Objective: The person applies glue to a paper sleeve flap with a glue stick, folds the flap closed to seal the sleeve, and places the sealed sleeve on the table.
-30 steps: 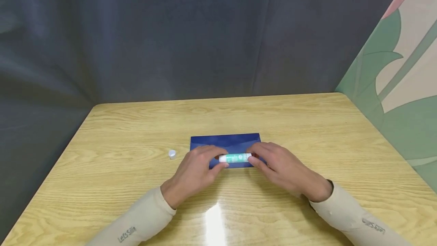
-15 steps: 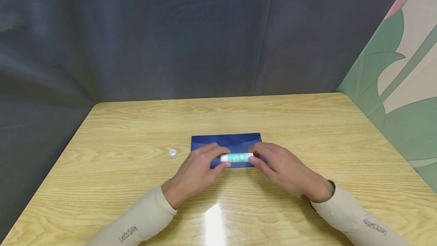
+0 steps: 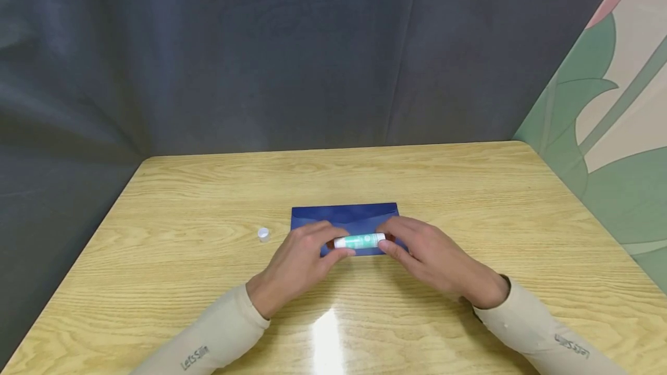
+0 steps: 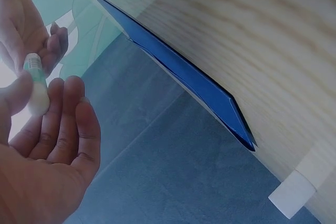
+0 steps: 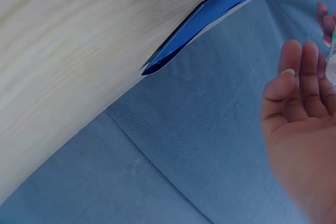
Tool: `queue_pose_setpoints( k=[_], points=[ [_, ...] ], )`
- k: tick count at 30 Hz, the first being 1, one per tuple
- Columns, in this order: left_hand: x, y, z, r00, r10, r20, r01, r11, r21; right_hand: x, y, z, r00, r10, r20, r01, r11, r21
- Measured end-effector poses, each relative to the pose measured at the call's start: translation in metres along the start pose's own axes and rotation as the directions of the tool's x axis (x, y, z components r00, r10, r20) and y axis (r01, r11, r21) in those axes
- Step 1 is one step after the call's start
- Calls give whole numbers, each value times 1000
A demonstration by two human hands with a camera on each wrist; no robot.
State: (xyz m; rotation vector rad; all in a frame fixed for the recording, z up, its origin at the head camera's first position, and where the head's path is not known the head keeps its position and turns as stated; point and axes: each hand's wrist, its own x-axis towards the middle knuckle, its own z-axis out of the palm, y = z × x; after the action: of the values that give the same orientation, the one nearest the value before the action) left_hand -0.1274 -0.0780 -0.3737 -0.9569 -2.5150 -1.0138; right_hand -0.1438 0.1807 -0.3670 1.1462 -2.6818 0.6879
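Note:
A glue stick [image 3: 361, 241] with a white and mint-green body lies level between both hands, above a dark blue envelope [image 3: 344, 213]. At its left end, my left hand [image 3: 299, 262] pinches it between thumb and fingers. My right hand [image 3: 435, 256] grips the opposite end the same way. The left wrist view shows the whitish end of the glue stick [image 4: 37, 95] by the left thumb, the other fingers curved below. Its white cap [image 3: 263, 235] sits on the table, left of the envelope and apart from it.
The wood-grain table [image 3: 208, 190] extends all around the hands. Behind and to the left hangs a dark grey-blue curtain [image 3: 271, 62]. A wall with a painted leaf pattern [image 3: 620, 178] borders the right side.
The glue stick shifts slightly right, then back left, in the head view. My left thumb now reaches a little further along it. The envelope and cap stay in place.

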Motion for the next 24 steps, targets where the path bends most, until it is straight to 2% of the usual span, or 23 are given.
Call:
queue_pose_setpoints(
  k=[7, 16, 20, 24],
  points=[
    [0, 1, -1, 1000, 6, -6, -6, 1000, -10, 1, 0, 0, 999, -31, -19, 30, 999, -33],
    [0, 0, 0, 1000, 24, -6, -24, 1000, 1, 2, 2, 1, 987, -120, -106, 118, 993, -21],
    [0, 0, -1, 1000, 30, -5, -30, 1000, 4, 2, 3, 1, 976, -165, -143, 160, 986, -41],
    [0, 1, -1, 1000, 27, -6, -27, 1000, 6, 3, 4, 2, 952, -231, -200, 220, 972, -78]
  ],
)
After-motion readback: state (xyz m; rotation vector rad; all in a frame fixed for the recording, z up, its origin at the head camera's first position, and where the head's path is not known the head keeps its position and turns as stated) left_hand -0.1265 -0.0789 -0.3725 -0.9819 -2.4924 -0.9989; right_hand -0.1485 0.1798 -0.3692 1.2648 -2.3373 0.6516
